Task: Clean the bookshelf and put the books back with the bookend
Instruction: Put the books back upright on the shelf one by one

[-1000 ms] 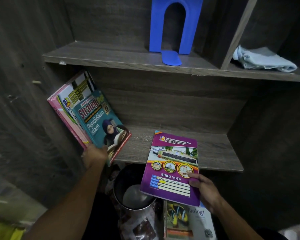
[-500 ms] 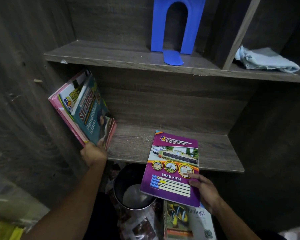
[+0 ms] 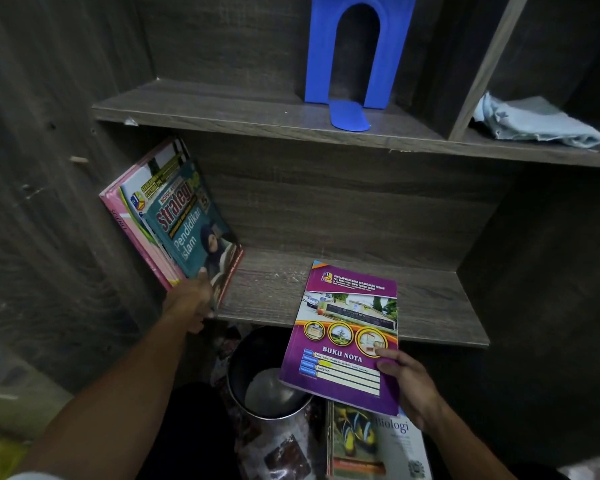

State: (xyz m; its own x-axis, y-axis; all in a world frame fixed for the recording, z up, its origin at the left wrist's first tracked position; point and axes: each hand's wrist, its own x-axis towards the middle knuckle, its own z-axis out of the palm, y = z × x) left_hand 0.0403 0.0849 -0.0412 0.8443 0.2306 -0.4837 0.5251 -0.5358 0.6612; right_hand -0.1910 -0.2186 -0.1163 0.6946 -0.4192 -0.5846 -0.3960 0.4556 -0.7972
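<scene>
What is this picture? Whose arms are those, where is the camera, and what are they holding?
No machine here, just a person. The camera sits on their head looking down, so you see their own arms. The left hand grips the bottom of a teal schoolbook that leans, with pink books behind it, against the cupboard's left wall. The right hand holds a purple notebook marked Buku Nota by its corner, over the front of the dark wooden lower shelf. On the upper shelf stands a blue arched bookend; a crumpled pale blue cloth lies in the next compartment. Below are a shiny round bin and a Biologi book.
</scene>
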